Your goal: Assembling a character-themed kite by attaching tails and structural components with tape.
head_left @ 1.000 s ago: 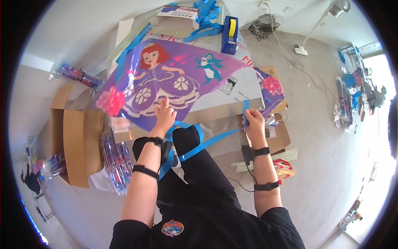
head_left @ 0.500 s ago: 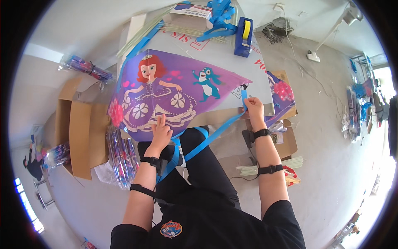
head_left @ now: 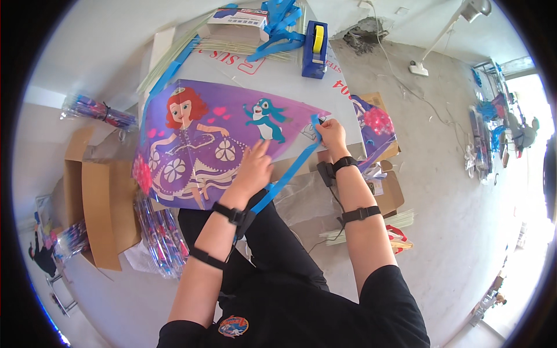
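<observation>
A purple kite [head_left: 232, 148] printed with a red-haired princess and a blue rabbit lies flat over the table's near edge. At its right tip, my right hand [head_left: 333, 134] pinches a flat blue ribbon [head_left: 290, 171] close to its end, near a small dark patch at the kite's corner. From there the ribbon slants down and left, passing behind my left wrist. My left hand [head_left: 253, 169] is over the kite's lower edge below the rabbit, fingers stretched out and apart; whether they touch the sheet I cannot tell.
On the table [head_left: 223, 66] stand a blue tape dispenser [head_left: 314, 58] with yellow tape, a pile of blue ribbon [head_left: 283, 26], a small carton [head_left: 238, 23] and thin pale sticks [head_left: 232, 47]. An open cardboard box [head_left: 107, 209] and wrapped bundles [head_left: 162, 235] lie left; another kite [head_left: 377, 124] lies right.
My left hand has moved right and up along the kite's lower edge. My right hand has brought the ribbon's end closer to the kite's tip. The whole view has shifted slightly.
</observation>
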`<act>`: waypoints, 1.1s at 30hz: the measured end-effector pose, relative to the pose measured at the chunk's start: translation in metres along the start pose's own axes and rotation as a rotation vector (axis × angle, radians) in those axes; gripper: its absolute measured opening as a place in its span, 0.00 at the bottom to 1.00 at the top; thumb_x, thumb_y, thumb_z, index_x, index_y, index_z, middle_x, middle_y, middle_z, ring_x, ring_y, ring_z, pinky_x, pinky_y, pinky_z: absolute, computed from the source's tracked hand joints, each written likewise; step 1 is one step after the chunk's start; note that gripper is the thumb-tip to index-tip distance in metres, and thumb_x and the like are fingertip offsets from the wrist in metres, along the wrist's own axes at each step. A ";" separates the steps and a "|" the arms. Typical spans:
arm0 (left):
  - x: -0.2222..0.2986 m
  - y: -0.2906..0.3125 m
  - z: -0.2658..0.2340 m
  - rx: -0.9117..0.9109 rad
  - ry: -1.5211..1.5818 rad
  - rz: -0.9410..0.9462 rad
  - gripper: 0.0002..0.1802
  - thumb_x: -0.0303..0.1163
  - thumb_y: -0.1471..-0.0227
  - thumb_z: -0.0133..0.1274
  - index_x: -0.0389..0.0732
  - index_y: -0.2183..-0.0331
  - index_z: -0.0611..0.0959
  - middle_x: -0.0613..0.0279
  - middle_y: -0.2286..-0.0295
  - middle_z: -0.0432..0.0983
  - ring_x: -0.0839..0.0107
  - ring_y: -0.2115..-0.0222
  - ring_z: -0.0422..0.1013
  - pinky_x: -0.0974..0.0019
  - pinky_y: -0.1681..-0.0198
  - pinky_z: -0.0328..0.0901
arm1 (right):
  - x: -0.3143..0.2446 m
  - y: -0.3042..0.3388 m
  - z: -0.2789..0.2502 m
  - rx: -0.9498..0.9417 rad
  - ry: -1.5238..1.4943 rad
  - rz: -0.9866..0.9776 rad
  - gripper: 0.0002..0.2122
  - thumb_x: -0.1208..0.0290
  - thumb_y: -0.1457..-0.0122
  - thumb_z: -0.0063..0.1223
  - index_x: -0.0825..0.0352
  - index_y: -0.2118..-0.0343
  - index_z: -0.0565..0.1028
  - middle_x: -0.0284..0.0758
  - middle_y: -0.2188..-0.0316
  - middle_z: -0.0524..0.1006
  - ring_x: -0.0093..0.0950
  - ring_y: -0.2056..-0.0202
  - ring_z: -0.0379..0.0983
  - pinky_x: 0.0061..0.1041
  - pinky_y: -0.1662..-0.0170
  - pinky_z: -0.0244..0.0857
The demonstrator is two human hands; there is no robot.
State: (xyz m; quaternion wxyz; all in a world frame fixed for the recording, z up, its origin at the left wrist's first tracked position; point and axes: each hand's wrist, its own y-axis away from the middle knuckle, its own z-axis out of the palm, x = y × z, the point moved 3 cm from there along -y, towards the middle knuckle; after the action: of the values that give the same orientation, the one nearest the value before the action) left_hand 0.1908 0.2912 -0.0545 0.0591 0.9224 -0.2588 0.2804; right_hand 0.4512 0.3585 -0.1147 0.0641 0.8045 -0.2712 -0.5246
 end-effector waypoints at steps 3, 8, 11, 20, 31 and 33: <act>0.016 -0.040 0.022 -0.046 0.072 0.079 0.09 0.29 0.53 0.53 0.32 0.77 0.77 0.45 0.44 0.59 0.50 0.41 0.52 0.42 0.41 0.49 | -0.006 0.004 0.006 0.002 0.048 0.020 0.10 0.69 0.51 0.62 0.69 0.74 0.73 0.32 0.83 0.75 0.20 0.87 0.70 0.19 0.85 0.63; 0.026 -0.086 0.056 -0.058 0.057 0.131 0.08 0.29 0.53 0.53 0.33 0.73 0.80 0.50 0.42 0.58 0.52 0.40 0.52 0.44 0.41 0.50 | -0.005 0.000 0.009 0.001 0.082 -0.003 0.12 0.68 0.52 0.63 0.70 0.73 0.73 0.33 0.83 0.75 0.21 0.87 0.70 0.19 0.85 0.64; 0.029 -0.100 0.069 -0.045 0.012 0.159 0.09 0.30 0.54 0.53 0.33 0.72 0.81 0.54 0.42 0.58 0.54 0.40 0.52 0.45 0.41 0.50 | 0.002 -0.003 0.005 -0.009 0.075 0.009 0.12 0.67 0.52 0.64 0.70 0.73 0.73 0.33 0.83 0.74 0.21 0.86 0.70 0.19 0.85 0.64; 0.027 -0.108 0.082 -0.099 -0.100 0.090 0.11 0.31 0.53 0.51 0.35 0.69 0.82 0.61 0.41 0.57 0.53 0.40 0.50 0.45 0.40 0.49 | 0.001 -0.002 0.004 -0.025 0.058 0.001 0.13 0.66 0.53 0.63 0.69 0.73 0.72 0.36 0.84 0.74 0.25 0.87 0.71 0.23 0.83 0.65; 0.035 -0.108 0.085 -0.129 -0.123 0.030 0.13 0.30 0.49 0.45 0.35 0.67 0.82 0.57 0.41 0.55 0.52 0.39 0.47 0.39 0.39 0.44 | -0.004 0.003 -0.004 -0.020 0.143 0.001 0.14 0.65 0.53 0.63 0.69 0.76 0.71 0.37 0.86 0.74 0.27 0.86 0.72 0.24 0.83 0.67; 0.035 -0.108 0.086 -0.138 -0.111 0.019 0.13 0.30 0.49 0.44 0.35 0.66 0.82 0.57 0.41 0.55 0.51 0.38 0.46 0.39 0.39 0.43 | -0.003 0.004 -0.005 -0.013 0.151 -0.001 0.14 0.65 0.54 0.63 0.69 0.77 0.71 0.37 0.86 0.74 0.27 0.86 0.72 0.24 0.82 0.67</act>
State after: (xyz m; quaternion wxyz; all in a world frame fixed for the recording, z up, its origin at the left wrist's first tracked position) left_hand 0.3123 0.3464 -0.1034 0.1054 0.9278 -0.2889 0.2111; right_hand 0.4528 0.3555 -0.1084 0.0895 0.8416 -0.2614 -0.4641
